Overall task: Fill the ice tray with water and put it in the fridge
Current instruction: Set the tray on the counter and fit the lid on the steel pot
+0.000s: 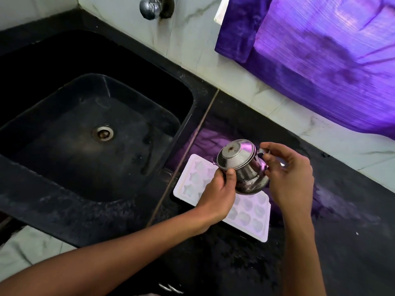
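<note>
Black speckled stone makes up the bench [342,242], which runs from a deep black sink [53,210] on the left to open, bare surface on the right and near side. A thin seam in the stone runs diagonally just left of the ice tray [254,218]. Pale marble-look wall tiles [192,39] close off the far edge, with a chrome tap fitting [149,7] above the sink and a glossy purple curtain [320,50] hanging far right, its hem just above the bench and its colour reflecting on the stone.

The white plastic ice tray lies flat on the bench just right of the sink rim, with star-shaped cells at its far end and rounded, heart-like cells at its near end. Whether the cells hold water cannot be told.

Above the middle of the tray, a small stainless steel pot [245,167] with a domed lid is held tipped toward the left. The left hand [218,191] grips the pot's lidded end, thumb pressed on the rim, and covers part of the tray. The right hand [288,174] has its fingers [267,154] curled around the handle on the pot's right side.

The sink basin is matte and dusty, with a metal drain [103,133] in its floor.
</note>
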### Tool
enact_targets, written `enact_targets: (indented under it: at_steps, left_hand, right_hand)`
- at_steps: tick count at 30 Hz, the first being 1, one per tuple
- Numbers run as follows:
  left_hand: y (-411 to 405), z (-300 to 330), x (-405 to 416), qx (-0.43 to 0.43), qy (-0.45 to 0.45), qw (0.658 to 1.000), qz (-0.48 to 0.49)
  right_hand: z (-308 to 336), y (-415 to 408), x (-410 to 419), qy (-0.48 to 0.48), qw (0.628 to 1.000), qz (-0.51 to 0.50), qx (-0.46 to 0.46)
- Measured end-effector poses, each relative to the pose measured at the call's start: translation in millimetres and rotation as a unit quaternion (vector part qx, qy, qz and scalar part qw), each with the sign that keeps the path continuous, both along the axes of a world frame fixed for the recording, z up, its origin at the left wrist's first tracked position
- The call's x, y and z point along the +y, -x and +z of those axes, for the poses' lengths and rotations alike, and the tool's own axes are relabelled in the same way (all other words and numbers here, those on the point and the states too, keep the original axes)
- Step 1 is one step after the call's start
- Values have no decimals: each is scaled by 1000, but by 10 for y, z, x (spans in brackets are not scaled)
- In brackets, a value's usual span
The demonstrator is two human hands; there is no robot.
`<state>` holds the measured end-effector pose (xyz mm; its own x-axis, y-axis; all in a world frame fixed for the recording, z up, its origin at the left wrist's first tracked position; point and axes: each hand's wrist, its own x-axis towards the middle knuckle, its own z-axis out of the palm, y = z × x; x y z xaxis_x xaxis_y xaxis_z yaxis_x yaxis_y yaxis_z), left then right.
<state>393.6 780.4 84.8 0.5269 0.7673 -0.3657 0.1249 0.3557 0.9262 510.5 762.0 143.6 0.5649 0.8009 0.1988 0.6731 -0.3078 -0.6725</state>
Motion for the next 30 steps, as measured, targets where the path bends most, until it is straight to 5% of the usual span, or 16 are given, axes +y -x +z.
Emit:
enact_targets:
  at_steps: [30]
  left_hand:
    - [17, 43, -12, -24, 1, 1000, 8]
  right_hand:
    - [46, -20, -2, -14, 1000, 27, -9]
